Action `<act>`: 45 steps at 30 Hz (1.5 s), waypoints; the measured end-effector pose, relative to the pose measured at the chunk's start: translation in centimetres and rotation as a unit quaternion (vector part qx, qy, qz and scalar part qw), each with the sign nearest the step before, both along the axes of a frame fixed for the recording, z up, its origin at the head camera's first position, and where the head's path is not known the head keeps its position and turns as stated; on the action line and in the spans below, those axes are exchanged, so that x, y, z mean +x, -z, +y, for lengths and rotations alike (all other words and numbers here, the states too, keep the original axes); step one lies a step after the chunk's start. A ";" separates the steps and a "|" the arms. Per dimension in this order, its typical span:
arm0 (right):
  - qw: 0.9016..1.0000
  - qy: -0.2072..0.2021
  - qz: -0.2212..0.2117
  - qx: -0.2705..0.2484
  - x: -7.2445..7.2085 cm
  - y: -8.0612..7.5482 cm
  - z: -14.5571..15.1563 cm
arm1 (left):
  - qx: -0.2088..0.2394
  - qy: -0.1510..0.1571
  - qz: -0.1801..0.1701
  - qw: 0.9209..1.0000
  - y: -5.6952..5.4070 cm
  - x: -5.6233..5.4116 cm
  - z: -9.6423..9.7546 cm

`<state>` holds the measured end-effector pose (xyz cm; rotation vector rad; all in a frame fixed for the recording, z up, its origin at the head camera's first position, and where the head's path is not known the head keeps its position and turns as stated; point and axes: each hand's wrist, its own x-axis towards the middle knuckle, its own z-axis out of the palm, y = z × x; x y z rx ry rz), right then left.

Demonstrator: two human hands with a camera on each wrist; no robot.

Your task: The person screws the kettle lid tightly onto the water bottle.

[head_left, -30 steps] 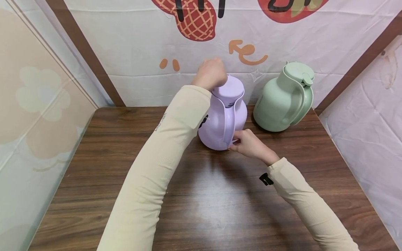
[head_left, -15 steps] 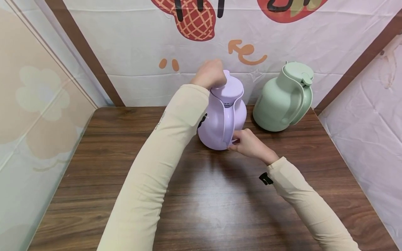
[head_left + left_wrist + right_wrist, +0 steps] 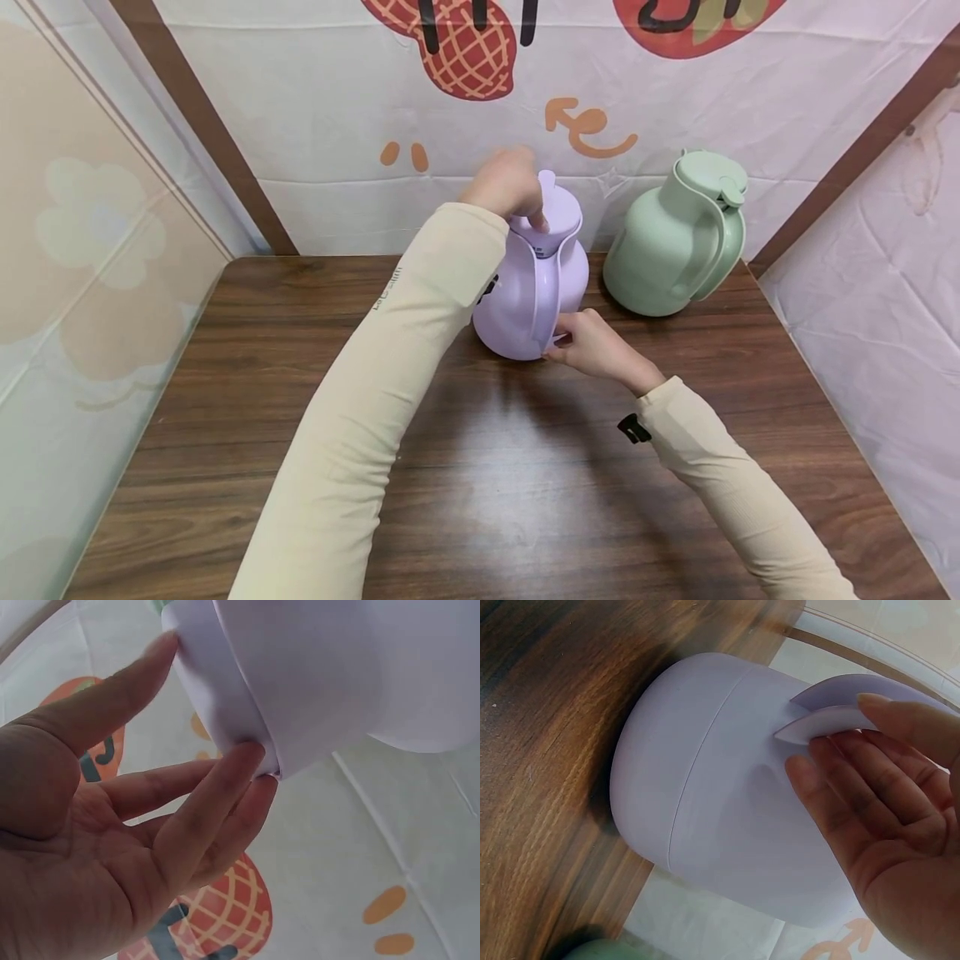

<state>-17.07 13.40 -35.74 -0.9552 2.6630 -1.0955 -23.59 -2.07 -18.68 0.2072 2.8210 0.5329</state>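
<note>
One round lilac jug (image 3: 512, 321) (smooth, seamed low) stands, left hand (image 3: 506, 185) pinching its lid (image 3: 562, 210), right hand (image 3: 596, 343) its handle (image 3: 548, 296).

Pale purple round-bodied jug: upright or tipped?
Upright: the pale purple round-bodied jug stands base-down on the brown wood-grain table, its round lid uppermost.

1. Dark brown, wood-grain tabletop (image 3: 450, 517), flat, semi-glossy; grain runs roughly side to side. Far left corner rounded; near edge out of frame. Pale glare patch at centre, soft shadows around it.
2. Lilac, round-bellied, smooth-walled jug (image 3: 525, 292) with lid and looped handle: base down on the wood, upright, near the far edge, right of middle. Thin seam rings the lower body.
3. Sage-green, round-bellied, lidded jug (image 3: 660, 242): also upright, toward the far right corner, just beside the lilac one, narrow gap between. Handle faces near right.
</note>
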 end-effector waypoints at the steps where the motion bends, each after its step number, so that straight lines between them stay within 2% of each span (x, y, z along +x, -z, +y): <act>1: 1.000 0.001 -0.002 0.000 0.0 0.0 0.0 | -0.002 0.003 0.004 1.000 0.0 0.0 0.1; 6: 1.000 0.004 0.001 0.002 0.0 0.1 0.1 | -0.020 0.018 0.014 1.000 0.3 -0.2 0.3; 13: 1.000 0.001 0.014 0.002 -0.2 0.3 0.1 | -0.035 0.046 0.010 0.998 0.2 -0.9 -0.1; 16: 1.000 -0.002 0.019 0.002 -0.2 0.3 0.1 | -0.027 0.046 -0.003 0.999 0.1 -1.0 -0.3; 21: 1.000 0.001 0.018 0.006 -0.1 0.2 0.1 | -0.012 0.030 -0.016 0.999 -0.2 -0.5 -0.3; 27: 1.000 0.007 0.007 0.007 -0.1 0.1 0.1 | -0.021 0.026 0.007 0.999 -0.3 0.1 0.5; 32: 1.000 0.006 0.004 0.004 -0.1 0.1 0.0 | -0.036 0.024 0.015 0.999 -0.2 0.2 0.8; 38: 1.000 0.006 0.009 0.004 -0.1 0.1 0.0 | -0.038 0.023 0.016 0.999 -0.1 -0.1 0.8; 45: 1.000 0.008 0.006 0.003 -0.2 0.2 0.0 | -0.036 0.037 0.009 0.999 0.2 -0.9 0.3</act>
